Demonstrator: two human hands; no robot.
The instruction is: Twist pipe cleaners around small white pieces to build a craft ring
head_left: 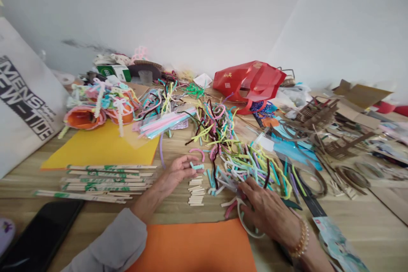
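Short light-blue pipe cleaner pieces [198, 166] are pinched between the thumb and fingers of my left hand [178, 172]. Just below that hand, several short wooden stick pieces [196, 193] lie in a column on the table. My right hand [264, 208] rests at the near edge of a loose pile of coloured pipe cleaners [255, 165], fingers curled down; what its fingertips grip is hidden. A pale loop [248, 225], perhaps a scissors handle, shows under this hand. Close by lies a pink pipe cleaner piece [230, 209].
Orange paper [194, 246] lies in front, yellow paper [95, 146] at left. Wrapped chopsticks [108, 180] and a black phone [41, 233] are on the left. Behind stand a red bag [248, 80] and orange decorated cups [84, 118]. Brown woven pieces [318, 112] clutter the right.
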